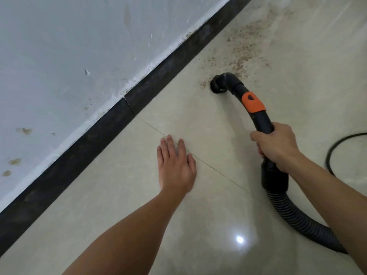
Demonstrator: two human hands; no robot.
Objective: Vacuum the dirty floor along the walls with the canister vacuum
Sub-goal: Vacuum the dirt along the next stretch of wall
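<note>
1. The right hand (278, 145) is wrapped tight around the black vacuum handle (264, 124), just below the orange band (253, 102). If the hold slips, the nozzle could tip up and miss the dirt.
2. The left hand (175, 163) is open and flat on the floor (139, 205), holding nothing. It could slide on the shiny tile.
3. The nozzle (217, 85) sits on the floor at the near edge of the brown dirt (240, 48), near the dark baseboard (99, 126). A fast push might scatter the crumbs.
4. The ribbed hose (294, 217) bends behind the right arm, and a black cord (335, 147) loops beside it. Either one could snag and tug the nozzle away.
</note>
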